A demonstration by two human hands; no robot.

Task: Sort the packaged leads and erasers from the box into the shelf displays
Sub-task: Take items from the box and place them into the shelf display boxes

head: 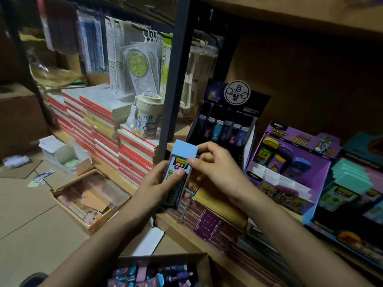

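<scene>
A light-blue lead pack point(180, 162) marked "2B 0.7" stands upright in front of the shelf edge. My left hand point(156, 186) grips its lower half, thumb across the front. My right hand point(215, 168) pinches its right edge near the label. Below, at the bottom of the view, the cardboard box point(204, 264) holds several mixed packaged leads and erasers point(153, 275). On the shelf to the right stand a black-and-purple lead display point(226, 123), a purple display point(290, 164) and a teal display point(352, 179).
A black shelf post point(176, 79) rises just behind the pack. Stacked red-edged notebooks point(116, 133) and a cup point(148, 117) fill the left shelf. Open cartons point(91, 197) lie on the cardboard-covered floor at left. Flat purple packs point(209, 222) line the shelf front.
</scene>
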